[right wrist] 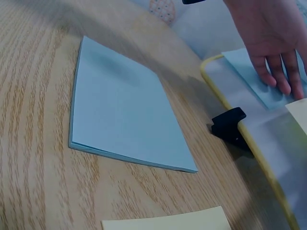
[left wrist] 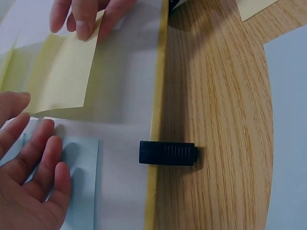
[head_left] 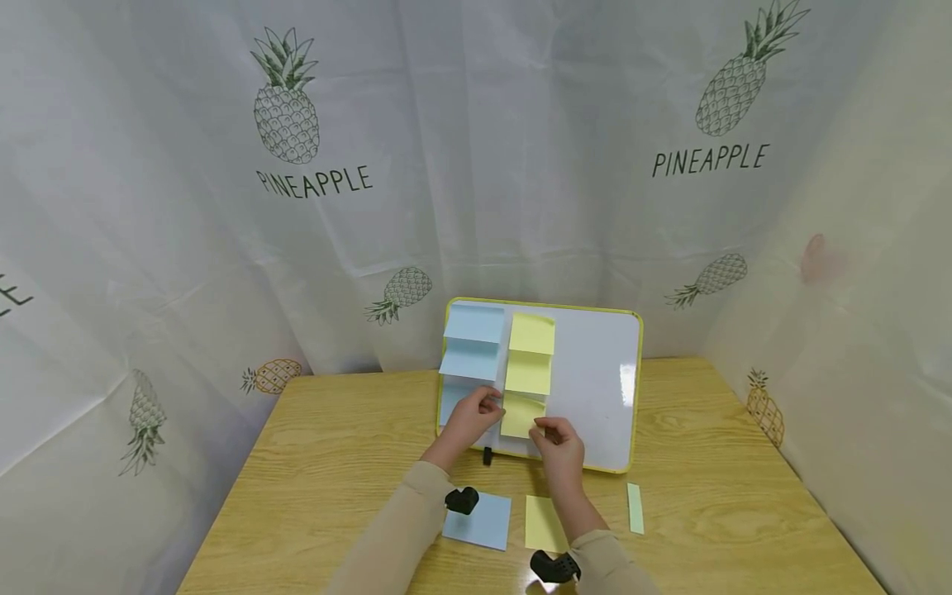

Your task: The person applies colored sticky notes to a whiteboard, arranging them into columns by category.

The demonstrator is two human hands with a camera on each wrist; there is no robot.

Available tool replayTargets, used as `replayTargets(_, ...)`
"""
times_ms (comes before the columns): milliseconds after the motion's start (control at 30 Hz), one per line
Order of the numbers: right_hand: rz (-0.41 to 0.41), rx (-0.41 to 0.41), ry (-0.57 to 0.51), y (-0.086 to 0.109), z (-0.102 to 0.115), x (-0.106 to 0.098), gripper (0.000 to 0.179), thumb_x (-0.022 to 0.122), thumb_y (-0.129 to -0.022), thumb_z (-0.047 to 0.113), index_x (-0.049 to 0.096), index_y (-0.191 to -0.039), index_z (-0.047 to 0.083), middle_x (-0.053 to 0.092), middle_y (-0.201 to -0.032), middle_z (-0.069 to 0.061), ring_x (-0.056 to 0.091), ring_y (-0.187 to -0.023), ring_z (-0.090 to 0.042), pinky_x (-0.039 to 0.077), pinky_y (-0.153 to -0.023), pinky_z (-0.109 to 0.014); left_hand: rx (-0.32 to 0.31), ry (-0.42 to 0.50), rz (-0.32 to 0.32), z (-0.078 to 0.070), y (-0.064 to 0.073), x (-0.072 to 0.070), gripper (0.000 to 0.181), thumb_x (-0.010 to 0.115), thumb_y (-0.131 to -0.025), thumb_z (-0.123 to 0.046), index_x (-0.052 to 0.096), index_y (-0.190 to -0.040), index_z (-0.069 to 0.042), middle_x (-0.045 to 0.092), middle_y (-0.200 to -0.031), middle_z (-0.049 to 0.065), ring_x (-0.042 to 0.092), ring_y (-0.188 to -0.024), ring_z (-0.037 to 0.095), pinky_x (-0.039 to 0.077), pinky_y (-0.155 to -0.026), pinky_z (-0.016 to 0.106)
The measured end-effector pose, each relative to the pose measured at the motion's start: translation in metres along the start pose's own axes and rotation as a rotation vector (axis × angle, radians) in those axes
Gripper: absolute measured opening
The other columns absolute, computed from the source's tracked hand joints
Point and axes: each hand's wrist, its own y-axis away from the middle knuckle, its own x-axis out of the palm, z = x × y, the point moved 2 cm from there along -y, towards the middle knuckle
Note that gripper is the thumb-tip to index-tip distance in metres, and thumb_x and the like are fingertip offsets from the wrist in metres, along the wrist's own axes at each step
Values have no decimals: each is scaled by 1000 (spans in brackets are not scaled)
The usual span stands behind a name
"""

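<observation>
A white board with a yellow frame (head_left: 595, 388) leans at the back of the table. My left hand (head_left: 474, 417) is at the left edge of the lowest yellow sticky note (head_left: 521, 417), its thumb and index fingertips at a corner in the left wrist view. The right hand (head_left: 559, 446) pinches the note's lower right corner between thumb and fingers. In the left wrist view that note (left wrist: 67, 72) bows away from the board. Two more yellow notes (head_left: 531, 335) stick above it. Three blue notes (head_left: 476, 324) form the column to the left, the lowest partly hidden by my left hand.
On the wooden table (head_left: 335, 479) in front of the board lie a blue sticky-note pad (right wrist: 120, 105), a yellow pad (head_left: 541, 522) partly behind my right wrist, and a narrow pale green strip (head_left: 635, 508). A black clip (left wrist: 168, 153) sits on the board's lower edge. A pineapple-print curtain (head_left: 506, 165) hangs behind.
</observation>
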Motion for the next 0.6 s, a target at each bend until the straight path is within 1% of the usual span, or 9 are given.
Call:
replayTargets(67,-13,-8,-1,-2,-7,0,18,75,-82,-6,70,-99,-5,65,-103,-16,62,-105,-26,50,-80,-17,4,-15,5,-1,0,1,30,65,-96,-23,59,-123,-13,61,-100,0,57,-89,16,50,-77,37)
replayTargets(133,-26,-31,4,-2,-10,1,17,75,-81,-6,71,-98,-4,65,-102,-14,62,-103,-24,50,-80,-17,8,-30,15,-2,0,2,31,65,-96,-22,59,-124,-12,61,-99,-1,57,-89,16,50,-77,36)
replayTargets(300,-46,-136,-15,1,-11,2,16,74,-78,-11,71,-92,-3,65,-92,-8,63,-89,-13,51,-73,-16,24,-42,23,-2,0,3,32,66,-95,-20,59,-124,-11,60,-94,-2,57,-86,15,49,-75,35)
replayTargets(367,-44,-157,-11,2,-11,2,16,73,-78,-12,71,-91,-3,65,-90,-6,62,-86,-10,51,-71,-15,32,-39,19,-2,-1,4,32,67,-94,-19,59,-124,-10,59,-92,-2,57,-84,15,49,-74,34)
replayTargets(467,-43,-136,2,2,-11,2,17,73,-79,-12,71,-93,-3,65,-93,-8,62,-87,-12,51,-72,-15,43,-45,17,-1,-2,4,33,67,-94,-18,59,-125,-10,59,-90,-2,57,-82,14,49,-73,34)
replayTargets(500,-43,-116,17,2,-10,2,17,74,-79,-10,71,-93,-2,65,-94,-8,62,-89,-13,50,-73,-16,46,-50,17,-1,-2,4,33,67,-94,-18,58,-125,-11,58,-89,-2,56,-81,14,49,-73,34)
replayTargets(600,-35,-86,37,1,-10,2,17,75,-80,-8,72,-96,-3,65,-100,-15,63,-95,-21,50,-76,-17,43,-56,20,-1,-3,4,34,66,-94,-18,57,-127,-12,58,-89,-3,56,-80,14,48,-72,34)
